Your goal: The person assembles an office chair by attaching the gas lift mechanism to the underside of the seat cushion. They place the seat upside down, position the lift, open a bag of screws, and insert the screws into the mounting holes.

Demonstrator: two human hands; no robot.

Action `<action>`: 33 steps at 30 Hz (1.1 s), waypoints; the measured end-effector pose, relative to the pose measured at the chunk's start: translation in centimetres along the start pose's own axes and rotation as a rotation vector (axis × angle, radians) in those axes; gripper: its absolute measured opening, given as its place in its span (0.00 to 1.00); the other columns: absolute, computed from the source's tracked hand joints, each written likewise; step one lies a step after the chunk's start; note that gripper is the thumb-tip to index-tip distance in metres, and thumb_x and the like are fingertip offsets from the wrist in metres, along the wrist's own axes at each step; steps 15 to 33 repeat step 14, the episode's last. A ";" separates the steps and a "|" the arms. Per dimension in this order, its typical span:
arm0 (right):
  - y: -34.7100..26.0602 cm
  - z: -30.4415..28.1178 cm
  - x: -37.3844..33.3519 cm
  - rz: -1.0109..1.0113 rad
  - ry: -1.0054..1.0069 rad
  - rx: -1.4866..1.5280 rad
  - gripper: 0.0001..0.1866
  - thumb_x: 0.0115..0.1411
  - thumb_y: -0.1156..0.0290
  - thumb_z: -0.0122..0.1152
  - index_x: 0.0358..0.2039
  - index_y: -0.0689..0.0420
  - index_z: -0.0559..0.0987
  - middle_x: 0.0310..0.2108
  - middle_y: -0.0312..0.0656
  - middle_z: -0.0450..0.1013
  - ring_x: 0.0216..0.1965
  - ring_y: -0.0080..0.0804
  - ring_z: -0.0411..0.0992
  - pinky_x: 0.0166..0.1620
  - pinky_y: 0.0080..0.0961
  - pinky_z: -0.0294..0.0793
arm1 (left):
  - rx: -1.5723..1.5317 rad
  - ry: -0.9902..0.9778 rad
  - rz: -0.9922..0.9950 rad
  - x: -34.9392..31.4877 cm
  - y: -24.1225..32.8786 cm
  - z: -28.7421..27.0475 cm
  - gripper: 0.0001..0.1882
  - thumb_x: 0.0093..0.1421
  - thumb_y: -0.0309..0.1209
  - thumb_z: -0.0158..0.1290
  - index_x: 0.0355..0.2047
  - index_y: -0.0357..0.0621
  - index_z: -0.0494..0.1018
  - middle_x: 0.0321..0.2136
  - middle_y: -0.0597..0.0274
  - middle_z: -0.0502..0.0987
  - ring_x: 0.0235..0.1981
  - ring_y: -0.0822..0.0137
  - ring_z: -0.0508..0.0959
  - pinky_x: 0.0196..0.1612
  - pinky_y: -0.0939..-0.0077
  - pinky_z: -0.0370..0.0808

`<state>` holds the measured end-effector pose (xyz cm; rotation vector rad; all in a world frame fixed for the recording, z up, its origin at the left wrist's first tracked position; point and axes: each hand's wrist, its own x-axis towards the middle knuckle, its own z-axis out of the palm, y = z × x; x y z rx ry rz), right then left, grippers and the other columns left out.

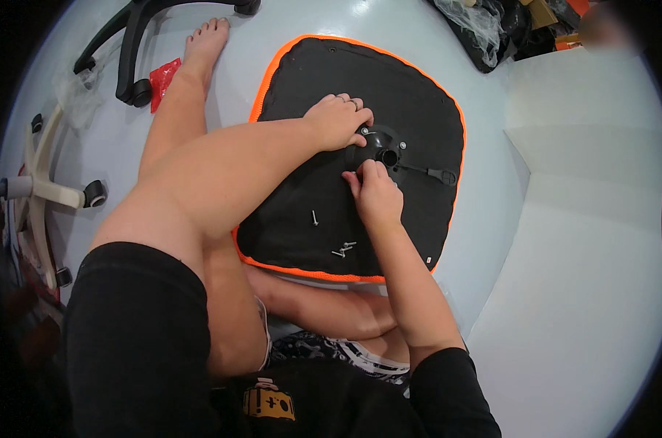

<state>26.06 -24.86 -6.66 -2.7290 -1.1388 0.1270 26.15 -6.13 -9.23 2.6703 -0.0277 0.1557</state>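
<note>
An upturned chair seat (pixel 294 182), black with an orange edge, lies on the floor in front of me. At its middle sits a black seat mechanism (pixel 379 140) with a round central socket and a flat lever (pixel 439 175) pointing right. My left hand (pixel 338 121) grips the mechanism's upper left edge, fingers curled and thumb close to a bolt. Closed in a pinch, my right hand (pixel 378 196) is at the mechanism's lower left edge; its fingertips hide whatever they hold. Loose bolts lie on the seat, one bolt (pixel 315 217) alone and several bolts (pixel 343 250) grouped nearer me.
A black chair armrest frame (pixel 130 51) stands at the far left, near a red packet (pixel 163 82). Below it is a pale wheeled chair base (pixel 57 191). A white panel (pixel 564 277) borders the right side. Plastic-wrapped items (pixel 477 25) lie far right.
</note>
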 end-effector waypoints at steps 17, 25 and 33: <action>0.0 0.2 -0.8 -0.001 -0.014 0.086 0.12 0.61 0.58 0.58 0.36 0.52 0.73 0.34 0.40 0.73 0.31 0.44 0.75 0.30 0.39 0.74 | -0.017 -0.022 -0.020 0.1 0.2 -0.3 0.22 0.53 0.47 0.60 0.45 0.54 0.72 0.42 0.61 0.74 0.48 0.57 0.74 0.51 0.62 0.69; 0.0 0.2 -0.8 -0.001 -0.014 0.086 0.12 0.61 0.58 0.58 0.36 0.52 0.73 0.34 0.40 0.73 0.31 0.44 0.75 0.30 0.39 0.74 | -0.017 -0.022 -0.020 0.1 0.2 -0.3 0.22 0.53 0.47 0.60 0.45 0.54 0.72 0.42 0.61 0.74 0.48 0.57 0.74 0.51 0.62 0.69; 0.0 0.2 -0.8 -0.001 -0.014 0.086 0.12 0.61 0.58 0.58 0.36 0.52 0.73 0.34 0.40 0.73 0.31 0.44 0.75 0.30 0.39 0.74 | -0.017 -0.022 -0.020 0.1 0.2 -0.3 0.22 0.53 0.47 0.60 0.45 0.54 0.72 0.42 0.61 0.74 0.48 0.57 0.74 0.51 0.62 0.69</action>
